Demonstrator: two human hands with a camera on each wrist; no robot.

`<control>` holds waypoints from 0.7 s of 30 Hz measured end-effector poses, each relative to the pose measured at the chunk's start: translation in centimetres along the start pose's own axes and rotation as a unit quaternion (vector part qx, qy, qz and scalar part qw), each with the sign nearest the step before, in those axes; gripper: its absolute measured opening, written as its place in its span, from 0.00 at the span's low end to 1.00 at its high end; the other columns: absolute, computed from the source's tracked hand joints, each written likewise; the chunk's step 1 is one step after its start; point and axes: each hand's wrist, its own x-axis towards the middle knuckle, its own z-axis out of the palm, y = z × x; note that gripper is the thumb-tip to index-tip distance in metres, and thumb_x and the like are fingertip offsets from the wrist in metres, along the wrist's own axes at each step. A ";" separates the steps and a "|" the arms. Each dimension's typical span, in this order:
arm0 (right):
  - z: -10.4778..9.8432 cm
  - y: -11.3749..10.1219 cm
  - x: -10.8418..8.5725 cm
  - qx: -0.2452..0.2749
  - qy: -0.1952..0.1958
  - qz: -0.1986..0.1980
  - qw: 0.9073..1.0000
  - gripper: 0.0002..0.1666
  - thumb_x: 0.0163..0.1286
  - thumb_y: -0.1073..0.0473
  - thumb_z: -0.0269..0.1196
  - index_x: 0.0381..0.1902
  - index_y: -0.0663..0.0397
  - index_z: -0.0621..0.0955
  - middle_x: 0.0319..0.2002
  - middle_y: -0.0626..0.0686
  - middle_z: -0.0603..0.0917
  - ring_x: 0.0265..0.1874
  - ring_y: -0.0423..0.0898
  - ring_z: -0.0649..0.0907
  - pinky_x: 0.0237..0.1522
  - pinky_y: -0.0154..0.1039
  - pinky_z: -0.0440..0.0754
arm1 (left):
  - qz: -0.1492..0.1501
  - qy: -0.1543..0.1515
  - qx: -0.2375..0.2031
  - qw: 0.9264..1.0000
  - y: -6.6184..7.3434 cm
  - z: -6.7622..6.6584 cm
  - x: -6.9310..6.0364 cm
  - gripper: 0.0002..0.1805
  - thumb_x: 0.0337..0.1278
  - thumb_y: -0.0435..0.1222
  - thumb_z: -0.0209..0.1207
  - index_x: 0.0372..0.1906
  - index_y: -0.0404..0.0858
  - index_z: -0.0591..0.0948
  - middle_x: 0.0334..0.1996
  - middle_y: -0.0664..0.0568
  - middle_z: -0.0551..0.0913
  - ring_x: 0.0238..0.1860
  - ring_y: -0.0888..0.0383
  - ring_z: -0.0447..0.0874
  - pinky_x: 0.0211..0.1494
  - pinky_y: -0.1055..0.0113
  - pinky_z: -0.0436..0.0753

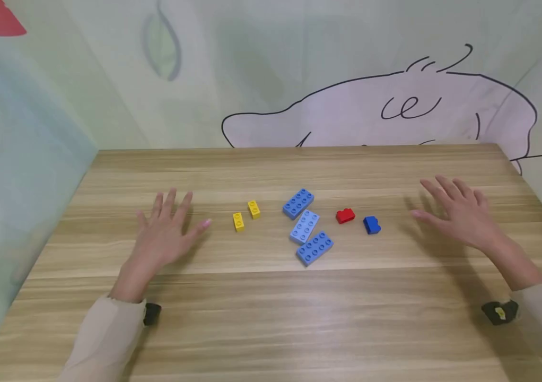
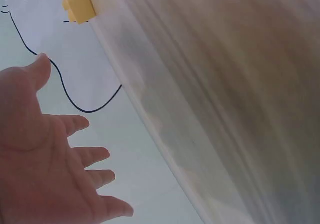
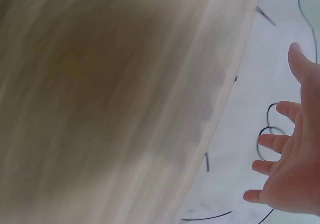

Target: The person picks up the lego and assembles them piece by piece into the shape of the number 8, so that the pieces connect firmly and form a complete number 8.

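Observation:
Fingers spread, my left hand (image 1: 163, 233) hovers over the left part of the wooden table, left of two small yellow bricks (image 1: 238, 222). One yellow brick (image 2: 80, 5) shows at the top of the left wrist view. On the other side, my right hand (image 1: 464, 215) is also spread and holds nothing. Nearest to it lies a small dark blue brick (image 1: 372, 225), tipped on its side, with a small red brick (image 1: 345, 215) just left of it. Three larger blue bricks lie mid-table in a slanting row: an upper one (image 1: 298, 203), a lighter middle one (image 1: 305, 226) and a lower one (image 1: 315, 248).
The wood-grained table (image 1: 252, 318) ends at a back edge against a pale wall (image 1: 271, 63) with cartoon line drawings. Both sleeves are light, and a dark wrist device (image 1: 500, 312) shows at the right cuff, another (image 1: 152, 313) at the left.

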 end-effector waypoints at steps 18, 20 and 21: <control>0.6 -7.6 1.1 0.152 -0.062 -0.159 0.974 0.34 0.59 0.54 0.65 0.61 0.59 0.69 0.55 0.60 0.71 0.47 0.55 0.75 0.40 0.51 0.78 | 0.084 0.053 -0.073 0.992 5.6 0.5 -0.2 0.41 0.54 0.52 0.58 0.66 0.32 0.60 0.58 0.32 0.65 0.58 0.36 0.62 0.56 0.42 0.66; 0.9 -8.4 1.3 0.170 -0.067 -0.175 0.967 0.32 0.57 0.58 0.67 0.59 0.60 0.71 0.51 0.58 0.75 0.41 0.51 0.76 0.39 0.48 0.79 | 0.089 0.043 -0.092 0.991 6.1 0.7 -0.2 0.41 0.53 0.50 0.60 0.66 0.33 0.61 0.57 0.33 0.66 0.57 0.37 0.64 0.55 0.44 0.67; 1.1 -8.8 1.4 0.175 -0.070 -0.182 0.965 0.32 0.56 0.60 0.67 0.58 0.60 0.71 0.48 0.57 0.76 0.40 0.49 0.77 0.39 0.46 0.79 | 0.088 0.035 -0.104 0.990 6.3 0.8 -0.3 0.41 0.52 0.50 0.61 0.66 0.34 0.61 0.57 0.33 0.66 0.57 0.38 0.64 0.54 0.45 0.68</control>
